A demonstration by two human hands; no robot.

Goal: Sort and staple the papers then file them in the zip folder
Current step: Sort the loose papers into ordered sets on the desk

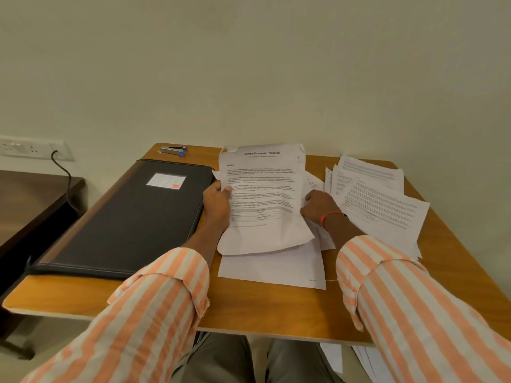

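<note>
1. A wooden table (249,308) stands against a pale wall, a person seated at it with both arms in orange-and-white striped sleeves reaching over the top.
2. A black zip folder (130,217) lies closed and flat on the table's left half, a white label on its cover.
3. Loose printed papers (381,200) fan across the right side of the table, overlapping one another; more sheets lie on the floor below the table's edge.
4. A creased transcript sheet (262,194), headed "Sample Education Transcript", is held tilted up above another flat sheet (273,269) at the table's middle.
5. The left hand (218,203) pinches the transcript's left edge, thumb on the front.
6. The right hand (318,203), a red thread at its wrist, closes on the sheet's right edge.
7. A stapler (174,150) sits at the far left corner, just beyond the folder.
</note>
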